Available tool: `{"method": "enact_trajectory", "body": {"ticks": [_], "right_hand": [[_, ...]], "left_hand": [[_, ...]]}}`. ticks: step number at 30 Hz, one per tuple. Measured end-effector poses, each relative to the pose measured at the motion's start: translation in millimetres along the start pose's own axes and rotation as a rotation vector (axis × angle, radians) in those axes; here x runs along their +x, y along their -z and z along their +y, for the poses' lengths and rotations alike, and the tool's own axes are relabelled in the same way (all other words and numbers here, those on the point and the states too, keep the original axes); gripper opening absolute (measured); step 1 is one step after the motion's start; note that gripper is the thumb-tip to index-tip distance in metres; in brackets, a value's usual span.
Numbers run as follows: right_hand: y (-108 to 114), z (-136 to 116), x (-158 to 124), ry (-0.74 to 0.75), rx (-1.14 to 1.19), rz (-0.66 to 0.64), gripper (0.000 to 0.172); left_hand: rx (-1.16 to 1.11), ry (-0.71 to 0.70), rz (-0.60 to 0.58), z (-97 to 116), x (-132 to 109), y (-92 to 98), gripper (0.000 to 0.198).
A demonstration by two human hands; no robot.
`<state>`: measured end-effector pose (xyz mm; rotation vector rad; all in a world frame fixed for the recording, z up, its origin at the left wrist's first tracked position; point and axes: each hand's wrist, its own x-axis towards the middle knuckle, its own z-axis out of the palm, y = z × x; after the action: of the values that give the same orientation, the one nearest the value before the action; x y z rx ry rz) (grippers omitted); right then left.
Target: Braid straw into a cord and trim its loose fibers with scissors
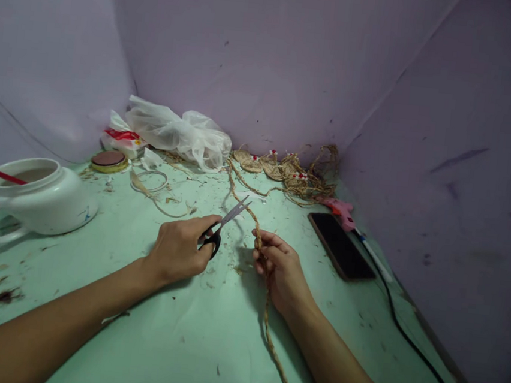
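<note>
My left hand (181,247) is closed around the black handles of a pair of scissors (234,212). The blades point up and to the right, slightly apart, with their tips close to a braided rope (272,346). That rope, brown and straw-like, is pinched between the thumb and fingers of my right hand (278,266). From there it hangs down toward the near edge of the view and runs up past the scissor tips to the back of the table. Whether the blades touch the rope I cannot tell.
Woven discs (273,168) with red and white bits lie tangled with cord at the back. A phone (341,247) and a pink glue gun (339,210) with a black cable are on the right. On the left stands a white pot (62,203); a plastic bag (175,132) lies behind.
</note>
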<state>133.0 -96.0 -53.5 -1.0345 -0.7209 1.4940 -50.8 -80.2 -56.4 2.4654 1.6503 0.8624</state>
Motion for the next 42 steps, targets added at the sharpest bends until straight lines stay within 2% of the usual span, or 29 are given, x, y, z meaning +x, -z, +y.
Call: {"method": "enact_trajectory", "body": {"ticks": [4, 8, 13, 17, 20, 23, 25, 29, 31, 36, 40, 42], "right_hand": [[2.0, -1.6, -0.2, -0.015, -0.063, 0.01, 0.026], [1.3, -2.2, -1.3, 0.072, -0.189, 0.077, 0.026], [2.0, 0.7, -0.1, 0.168, -0.273, 0.141, 0.023], [3.7, 1.6, 1.0, 0.122, -0.222, 0.096, 0.021], [1.7, 2.3, -2.2, 0.083, -0.242, 0.011, 0.018], [-3.2, 6.0, -9.7, 0.067, -0.457, -0.1, 0.014], [-6.6, 9.7, -15.7, 0.151, -0.678, -0.163, 0.012], [-10.2, 15.1, -24.6, 0.502, -1.172, -0.239, 0.017], [-10.2, 16.4, -26.5, 0.607, -1.326, -0.237, 0.02], [-8.3, 18.4, -27.3, 0.719, -1.477, -0.196, 0.024], [-9.3, 20.1, -27.2, 0.951, -1.556, -0.113, 0.028], [-10.4, 22.2, -26.8, 1.062, -1.601, -0.073, 0.029]], "left_hand": [[0.071, -0.059, -0.028, 1.8, -0.4, 1.7, 0.041], [0.122, -0.135, -0.071, 4.0, -0.7, 3.5, 0.043], [0.061, -0.073, -0.052, 4.9, -1.0, 3.9, 0.044], [-0.186, 0.119, -0.06, 6.1, 3.0, 5.9, 0.038], [-0.686, 0.395, -0.168, 9.2, 9.1, 7.6, 0.036], [-1.163, 0.688, -0.264, 13.6, 15.1, 5.2, 0.036], [-1.314, 0.79, -0.276, 16.4, 18.4, 0.9, 0.031], [-1.476, 0.915, -0.21, 18.1, 25.1, -6.6, 0.021], [-1.529, 0.956, -0.18, 16.8, 28.2, -7.2, 0.023], [-1.569, 0.922, -0.196, 14.6, 31.1, -8.5, 0.023], [-1.448, 0.873, -0.203, 16.3, 29.4, -15.0, 0.021], [-1.47, 0.865, -0.215, 16.1, 29.8, -15.6, 0.021]]}}
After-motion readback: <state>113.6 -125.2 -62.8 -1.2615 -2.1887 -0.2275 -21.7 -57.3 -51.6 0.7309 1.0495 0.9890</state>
